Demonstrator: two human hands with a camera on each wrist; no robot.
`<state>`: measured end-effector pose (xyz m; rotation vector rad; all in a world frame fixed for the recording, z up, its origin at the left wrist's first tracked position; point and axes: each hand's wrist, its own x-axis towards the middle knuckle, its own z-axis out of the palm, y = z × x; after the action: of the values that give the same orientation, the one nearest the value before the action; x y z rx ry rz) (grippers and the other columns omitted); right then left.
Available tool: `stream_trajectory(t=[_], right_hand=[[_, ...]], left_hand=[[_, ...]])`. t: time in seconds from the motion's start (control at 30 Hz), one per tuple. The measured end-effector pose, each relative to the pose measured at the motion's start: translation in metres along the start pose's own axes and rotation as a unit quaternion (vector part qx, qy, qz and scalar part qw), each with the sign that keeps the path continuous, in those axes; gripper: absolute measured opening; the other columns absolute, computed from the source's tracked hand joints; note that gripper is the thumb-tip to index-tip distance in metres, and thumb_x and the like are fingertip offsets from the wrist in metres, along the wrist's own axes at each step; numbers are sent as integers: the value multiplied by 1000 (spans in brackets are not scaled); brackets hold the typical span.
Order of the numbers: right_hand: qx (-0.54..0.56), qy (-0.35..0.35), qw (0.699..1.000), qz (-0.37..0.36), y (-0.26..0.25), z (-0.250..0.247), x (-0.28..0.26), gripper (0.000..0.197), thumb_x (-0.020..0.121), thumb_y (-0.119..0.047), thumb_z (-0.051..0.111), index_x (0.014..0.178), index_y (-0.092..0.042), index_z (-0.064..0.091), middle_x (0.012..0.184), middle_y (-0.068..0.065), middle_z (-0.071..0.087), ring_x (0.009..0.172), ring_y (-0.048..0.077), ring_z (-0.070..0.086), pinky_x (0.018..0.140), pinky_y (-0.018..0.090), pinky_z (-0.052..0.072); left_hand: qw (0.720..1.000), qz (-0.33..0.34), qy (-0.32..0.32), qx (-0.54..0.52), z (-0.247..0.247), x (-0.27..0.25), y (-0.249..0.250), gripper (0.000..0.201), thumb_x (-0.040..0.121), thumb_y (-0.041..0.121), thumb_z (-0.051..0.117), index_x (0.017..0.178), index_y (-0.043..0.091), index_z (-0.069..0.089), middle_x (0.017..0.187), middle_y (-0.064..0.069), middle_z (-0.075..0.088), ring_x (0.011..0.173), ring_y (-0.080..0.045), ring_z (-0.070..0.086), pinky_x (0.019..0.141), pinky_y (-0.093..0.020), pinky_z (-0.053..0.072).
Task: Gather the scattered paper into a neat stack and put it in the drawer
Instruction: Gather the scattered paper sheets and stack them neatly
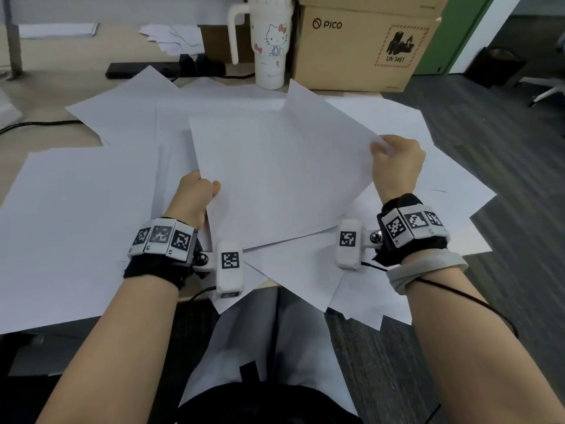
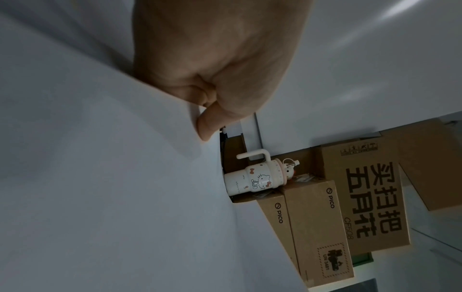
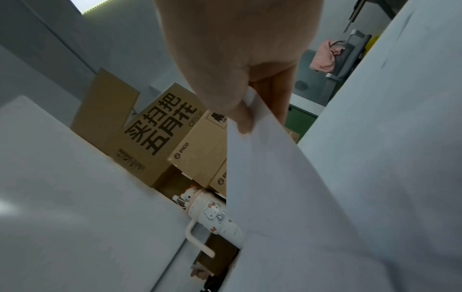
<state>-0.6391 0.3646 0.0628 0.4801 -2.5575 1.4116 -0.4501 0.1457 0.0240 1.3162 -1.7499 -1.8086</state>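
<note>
Held sheets: the person is holding a thin bundle of white paper between both hands, lifted a little above the desk and tilted, its long axis running from the near-left corner up to the far-right corner

Left hand: gripping the near-left edge, thumb lying on top of the paper, fingers tucked beneath and hidden. Right hand: pinching the far-right corner; in the right wrist view the thumb and fingers are closing on either side of the sheet. Hands are well apart, one at each end of the bundle, so neither is nearer; the bundle is spanning the gap between them

Loose sheets are lying fanned out on the desk all round and under the hands: a broad one outside the left hand, several overlapping beyond the right hand and hanging over the desk's near edge. A tumbler and cardboard boxes are standing beyond the hands, past the paper

Judgement: gathering is only partly done; most sheets look uncollected. The drawer is not showing in any view
</note>
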Motion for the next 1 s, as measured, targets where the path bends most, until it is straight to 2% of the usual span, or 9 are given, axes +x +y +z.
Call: stream_trajectory(t=[0.07, 0.13, 0.27, 0.33, 0.47, 0.63, 0.77, 0.87, 1.0], right_hand=[[29, 24, 999, -22, -6, -8, -6, 28, 85, -3, 48, 66, -8, 69, 58, 17, 56, 55, 27, 46, 54, 33, 41], [46, 53, 997, -36, -12, -15, -12, 36, 85, -2, 47, 52, -15, 55, 48, -7, 33, 48, 17, 30, 47, 19, 26], [77, 124, 986, -75, -23, -25, -16, 22, 88, -6, 50, 77, 3, 67, 52, -1, 39, 61, 14, 32, 54, 18, 29], [89, 148, 978, -113, -31, -29, -20, 24, 87, -6, 49, 68, 4, 60, 54, 14, 35, 58, 13, 26, 53, 24, 25], [92, 187, 958, -197, -55, -40, -32, 32, 87, -3, 51, 61, -13, 36, 59, 5, 19, 59, 13, 12, 51, 16, 14], [132, 251, 915, -287, -89, -52, -44, 34, 88, -3, 54, 64, -17, 35, 60, 1, 16, 56, 13, 13, 48, 14, 11], [165, 279, 909, -263, -98, -50, -47, 29, 87, -5, 57, 58, -8, 55, 51, -5, 13, 46, 6, 18, 48, 8, 14], [176, 257, 928, -202, -94, -38, -59, 29, 84, -2, 57, 62, -15, 43, 46, -17, 15, 45, 4, 21, 48, 8, 17], [218, 187, 955, -73, -72, -11, -78, 41, 82, 2, 52, 51, -14, 30, 55, -9, 14, 54, 7, 15, 51, 20, 16]], left_hand=[[1000, -1, 8, 7, -3, -5, -1, 30, 95, -2, 43, 79, 19, 55, 92, -4, 60, 92, -23, 53, 89, -37, 46], [1000, -1, 17, 25, -7, -10, -2, 28, 96, 0, 43, 76, 18, 52, 87, -3, 57, 88, -23, 51, 82, -34, 44], [999, -9, 19, 44, -12, -19, -5, 28, 96, 0, 42, 74, 17, 49, 87, -5, 53, 83, -22, 48, 65, -27, 40], [998, -22, 14, 50, -15, -24, -9, 27, 96, 1, 43, 75, 17, 49, 87, -6, 55, 83, -23, 50, 69, -28, 41], [998, -32, 9, 54, -20, -32, -17, 19, 93, 1, 44, 78, 12, 48, 98, -10, 51, 87, -24, 50, 83, -34, 42], [999, -21, 5, 45, -21, -40, -19, 9, 94, 2, 45, 99, 7, 51, 103, -14, 58, 93, -29, 57, 90, -41, 47], [999, -16, -16, 28, -23, -45, -19, 10, 94, 4, 47, 103, 6, 52, 106, -16, 59, 93, -30, 59, 92, -42, 48], [999, -12, -43, -20, -25, -49, -20, 12, 96, 7, 45, 94, 8, 57, 101, -12, 63, 87, -27, 61, 86, -39, 50], [994, -32, -65, -86, -28, -51, -20, 33, 102, 34, 39, 114, 8, 55, 99, -4, 65, 92, -20, 63, 85, -32, 49]])
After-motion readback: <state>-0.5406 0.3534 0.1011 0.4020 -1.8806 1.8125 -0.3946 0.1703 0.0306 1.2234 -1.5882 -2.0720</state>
